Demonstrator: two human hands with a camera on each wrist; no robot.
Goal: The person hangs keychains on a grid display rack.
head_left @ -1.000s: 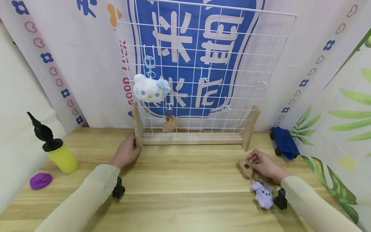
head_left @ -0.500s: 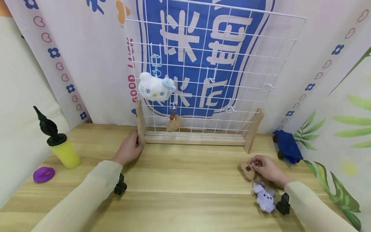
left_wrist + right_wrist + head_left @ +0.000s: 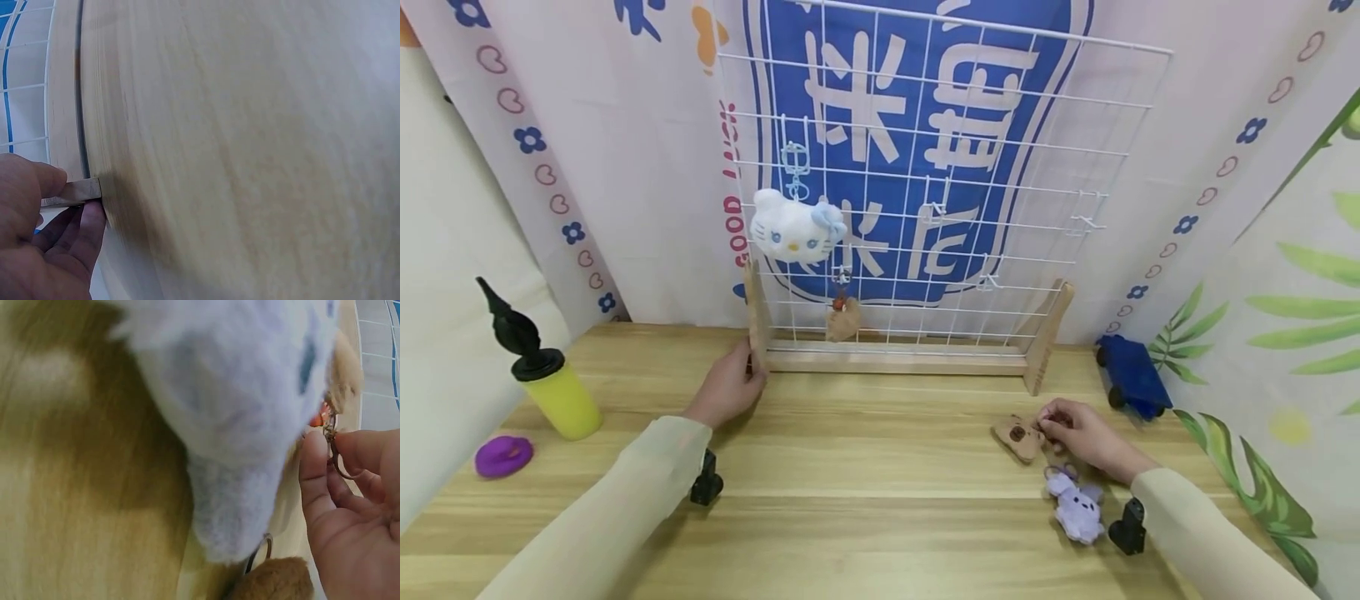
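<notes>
My left hand (image 3: 727,387) grips the left wooden foot (image 3: 81,189) of a white wire grid rack (image 3: 895,364), thumb on one side and fingers on the other. On the right, my right hand (image 3: 1082,433) pinches the metal clasp (image 3: 331,434) of a brown plush keychain (image 3: 1017,437), close over the table. A red bead shows beside the clasp in the right wrist view. Just in front of that hand lies a lilac plush keychain (image 3: 1077,508), large and blurred in its wrist view. Another brown furry piece (image 3: 275,581) shows at the bottom there.
A white cat-head plush (image 3: 793,229) and a small brown plush (image 3: 843,321) hang on the grid's left side. Bare white hooks (image 3: 934,213) sit farther right. A blue toy car (image 3: 1133,375) stands at back right; a yellow pump (image 3: 561,400) and purple ring (image 3: 503,457) are left.
My right hand has shifted the brown plush keychain slightly left, away from the lilac one. My left hand stays on the rack's foot. The head view has swayed a little.
</notes>
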